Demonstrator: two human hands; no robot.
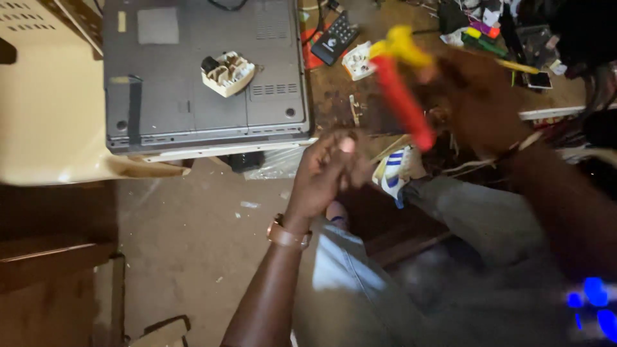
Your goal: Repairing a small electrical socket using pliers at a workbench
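Seen from above, blurred by motion. Right hand (463,90) at two o'clock, grip closed around a red-shafted tool with yellow plastic head (402,83), raised clear of the cluttered wooden counter (334,96). Left hand (328,170) at centre, fingers curled, pinching something too small to tell, just below the tool's lower tip. Upturned grey laptop (193,77) at eleven o'clock, carrying a cream plastic electrical part (226,73).

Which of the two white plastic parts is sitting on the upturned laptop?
The larger white part, on the grey laptop; the smaller white part lies on the bench beside the remote.
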